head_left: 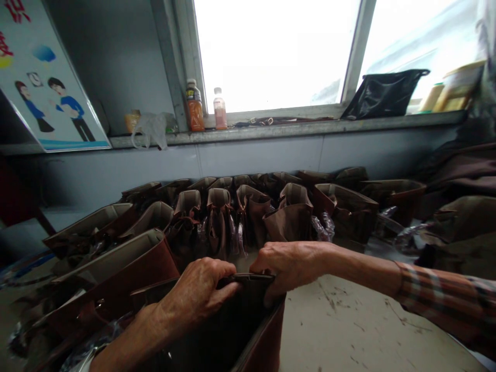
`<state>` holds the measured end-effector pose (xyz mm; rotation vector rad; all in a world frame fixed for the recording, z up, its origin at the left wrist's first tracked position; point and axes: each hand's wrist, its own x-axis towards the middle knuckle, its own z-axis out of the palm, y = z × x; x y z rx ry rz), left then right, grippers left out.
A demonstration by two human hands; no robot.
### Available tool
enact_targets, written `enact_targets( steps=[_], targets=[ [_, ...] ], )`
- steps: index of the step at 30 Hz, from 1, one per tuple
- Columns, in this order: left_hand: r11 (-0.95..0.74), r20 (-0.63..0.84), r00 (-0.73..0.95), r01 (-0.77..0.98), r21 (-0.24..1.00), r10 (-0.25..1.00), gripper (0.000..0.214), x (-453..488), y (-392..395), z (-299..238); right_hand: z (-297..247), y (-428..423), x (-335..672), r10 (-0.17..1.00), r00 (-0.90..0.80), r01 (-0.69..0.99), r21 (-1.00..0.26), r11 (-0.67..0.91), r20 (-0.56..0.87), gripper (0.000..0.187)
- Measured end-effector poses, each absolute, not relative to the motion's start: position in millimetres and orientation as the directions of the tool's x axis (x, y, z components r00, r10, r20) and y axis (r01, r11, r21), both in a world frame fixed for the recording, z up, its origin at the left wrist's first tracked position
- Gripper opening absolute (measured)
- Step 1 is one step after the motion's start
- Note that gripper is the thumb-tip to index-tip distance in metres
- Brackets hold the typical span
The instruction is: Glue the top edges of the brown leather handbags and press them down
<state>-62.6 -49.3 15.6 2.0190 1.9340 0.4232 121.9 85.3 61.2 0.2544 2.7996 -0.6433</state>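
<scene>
A brown bag [267,341] stands with its mouth up in front of me, dark inside. My left hand [197,289] reaches over it and pinches the bag's far upper edge between thumb and fingers. At the right end of the same edge, my right hand [290,266] grips the rim, its thumb on one side and fingers partly inside the mouth. A short length of rim shows between the two hands. Left of this bag sits another brown bag [170,261] with a pale lining, near my left wrist.
Several more brown bags [289,222] stand in rows toward the wall, some with clear plastic wrap [323,227]. The table [333,330] has dark marks. On the windowsill [248,133] are an orange drink bottle [196,111], a pink bottle [220,111] and a black pouch [383,95].
</scene>
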Motion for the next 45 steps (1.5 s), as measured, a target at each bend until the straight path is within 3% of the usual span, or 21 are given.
enact_targets(
  steps=[3,8,16,22,27,34,40,45],
  targets=[
    [-0.021,-0.003,0.025,0.906,0.423,1.000,0.029,-62.6,-48.0,15.1,61.3,83.6,122.8,0.142,-0.959,0.236,-0.410,0.881,-0.247,0.015],
    [-0.007,-0.041,0.028,0.895,0.447,0.999,0.030,-60.7,-44.4,20.1,56.0,88.4,124.4,0.160,-0.960,0.251,-0.450,0.857,-0.230,0.043],
    [0.028,-0.027,-0.018,0.908,0.419,0.999,0.033,-55.2,-40.5,20.9,53.0,91.7,125.0,0.220,-0.959,0.279,-0.444,0.852,-0.179,0.039],
    [0.013,0.005,-0.016,0.912,0.410,1.000,0.033,-55.1,-42.2,21.2,50.2,91.2,120.4,0.121,-0.985,0.168,-0.511,0.843,-0.123,0.040],
    [0.036,-0.106,0.026,0.839,0.543,0.994,0.035,-56.7,-42.8,25.5,47.2,96.4,124.0,0.034,-0.992,0.098,-0.568,0.817,-0.122,0.038],
    [-0.014,-0.061,0.056,0.839,0.545,0.997,0.034,-57.5,-44.6,23.1,47.1,93.6,121.3,0.001,-0.995,0.058,-0.560,0.827,-0.101,0.037],
    [0.015,-0.169,0.182,0.638,0.770,0.969,0.040,-71.1,-50.1,23.8,48.0,94.2,125.0,-0.056,-0.992,0.024,-0.592,0.806,-0.116,0.041],
    [-0.083,-0.125,0.252,0.679,0.729,0.960,0.042,-71.3,-48.2,20.9,46.4,94.2,125.9,-0.053,-0.985,0.056,-0.600,0.798,-0.163,0.043]
  ],
)
